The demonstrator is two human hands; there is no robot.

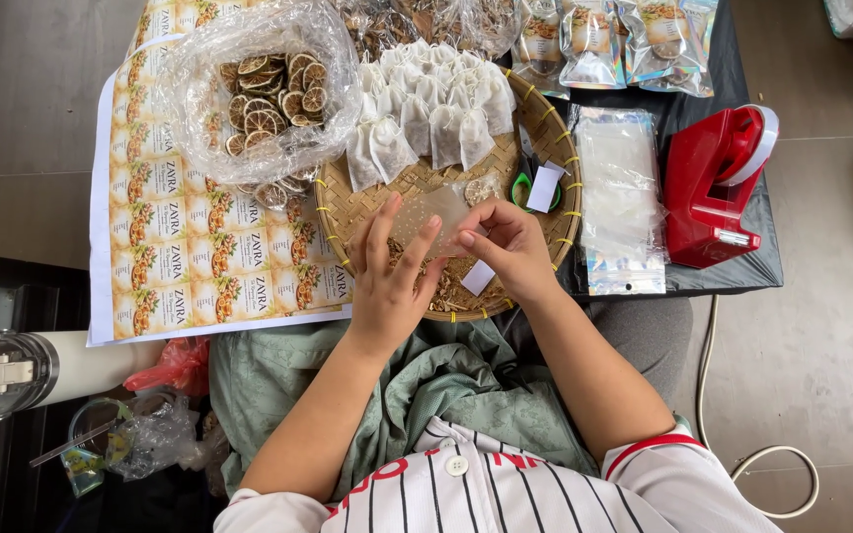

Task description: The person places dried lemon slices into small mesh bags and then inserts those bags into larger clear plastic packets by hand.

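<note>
Carefully, my left hand (387, 281) and right hand (507, 247) pinch the clear pouch (436, 212) at frame centre, fingers closed on its edges, keeping it level.

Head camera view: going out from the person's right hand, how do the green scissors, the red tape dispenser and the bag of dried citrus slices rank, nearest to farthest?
From the right hand:
1. Green scissors, just above it on the woven tray.
2. Red tape dispenser, off to its right on the dark cloth.
3. Bag of dried citrus slices, up to the left, past the tray.

Small clear plastic pouch (436, 219), flat and slightly tilted, at frame centre, pinched between both hands above a round woven tray (545, 128).
</note>
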